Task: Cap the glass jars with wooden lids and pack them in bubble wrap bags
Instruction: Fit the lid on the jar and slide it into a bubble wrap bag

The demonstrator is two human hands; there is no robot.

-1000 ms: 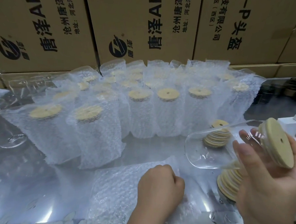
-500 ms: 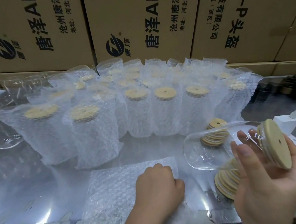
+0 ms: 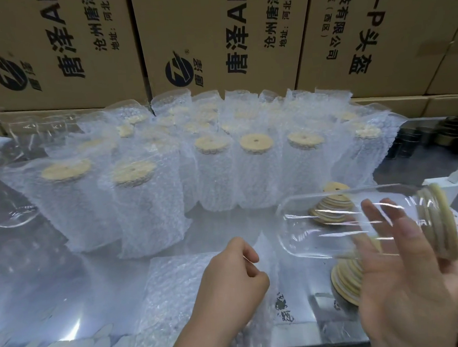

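Printed cardboard boxes (image 3: 213,39) wall off the back of a bench (image 3: 55,307) covered in shiny film, where rows of packed jars (image 3: 148,200) stand upright in their wrap.

The right hand (image 3: 409,290) grasps the glass jar (image 3: 334,220) in the air above the bench's right side. The jar lies nearly level, its base pointing left and its wooden lid (image 3: 443,226) already seated at the right end. The left hand (image 3: 230,281) is curled at the near corner of a flat bubble wrap bag (image 3: 171,299) and seems to pinch its upper layer, though glare makes the pinch hard to confirm.

The step in hand is probably bagging. It would go best with the bag mouth pulled well open and facing the jar, the jar slid in base first along the bag's length, and the right thumb keeping the lid pressed home so it does not pop off.

A second ago the left hand rested knuckles-up as a fist on the bag; now it has rolled over and lifted its fingers. The jar has swung flatter, so the lid shows its edge rather than its face.
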